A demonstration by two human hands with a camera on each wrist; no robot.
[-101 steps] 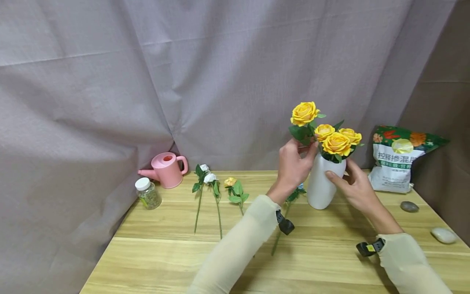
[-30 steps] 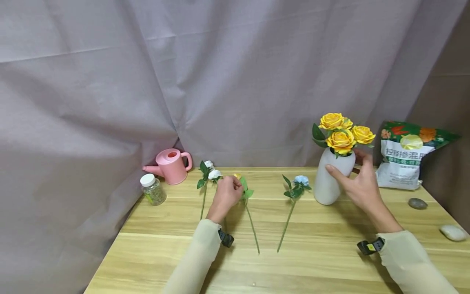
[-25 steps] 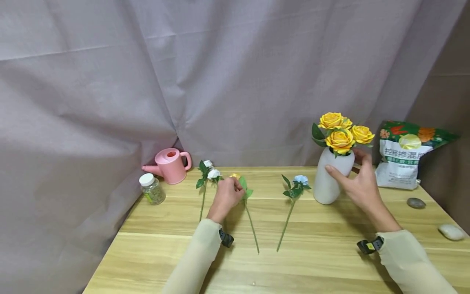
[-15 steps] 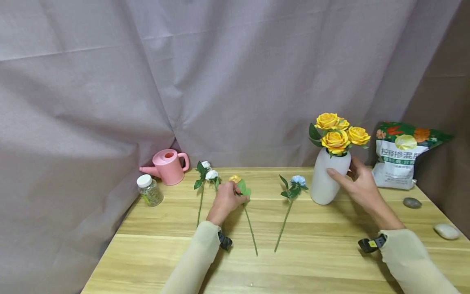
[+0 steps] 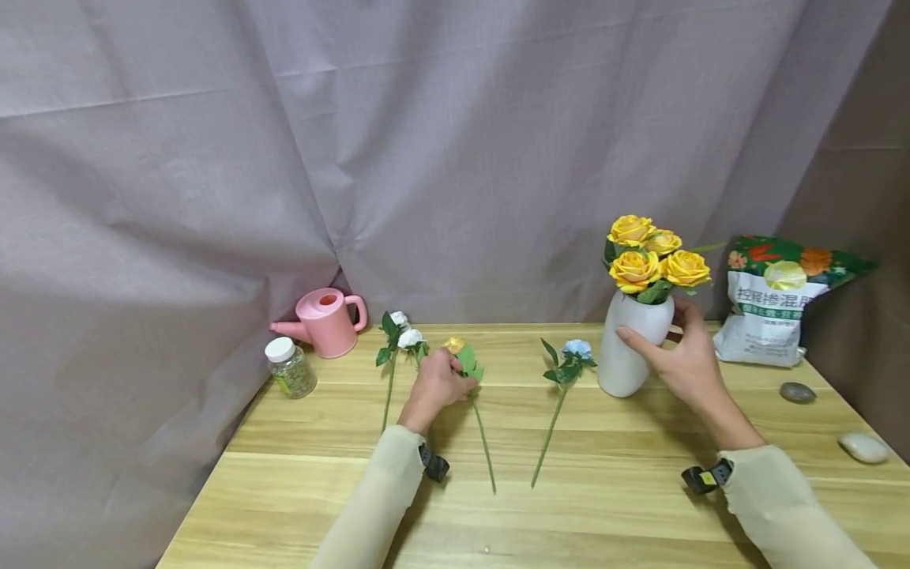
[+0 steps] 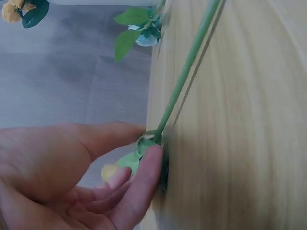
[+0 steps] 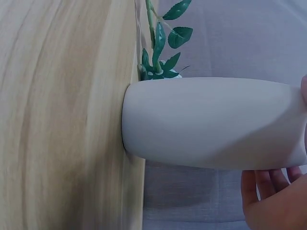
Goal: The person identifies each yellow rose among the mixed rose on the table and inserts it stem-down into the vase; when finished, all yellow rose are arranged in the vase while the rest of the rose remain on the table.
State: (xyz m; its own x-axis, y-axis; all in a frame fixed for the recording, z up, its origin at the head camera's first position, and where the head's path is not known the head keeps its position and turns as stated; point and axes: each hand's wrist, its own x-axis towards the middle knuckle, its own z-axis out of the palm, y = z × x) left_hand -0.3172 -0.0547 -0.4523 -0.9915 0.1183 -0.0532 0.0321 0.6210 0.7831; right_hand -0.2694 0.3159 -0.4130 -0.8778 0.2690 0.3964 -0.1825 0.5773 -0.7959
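My left hand (image 5: 435,389) is low over the table at a single yellow rose (image 5: 454,345), which lies with its stem toward me. In the left wrist view, thumb and fingers pinch the green stem (image 6: 184,72) just at its leaves; the bloom is mostly hidden behind them. My right hand (image 5: 684,365) grips the upper part of a white vase (image 5: 620,352), thumb in front and fingers around the far side. Several yellow roses (image 5: 635,271) stand in its mouth. The right wrist view shows the vase base (image 7: 132,120) at the tabletop, slightly tilted.
Two white roses (image 5: 410,338) lie left of my left hand, and a blue rose (image 5: 577,348) lies left of the vase. A pink watering can (image 5: 325,324) and lidded jar (image 5: 291,373) stand at left. A fertilizer bag (image 5: 768,316) and two stones (image 5: 798,392) are at right.
My left hand has let go of a yellow rose, now in the vase, and moved left to the lying yellow rose. Just now the vase turned slightly in my right hand, shifting its blooms.
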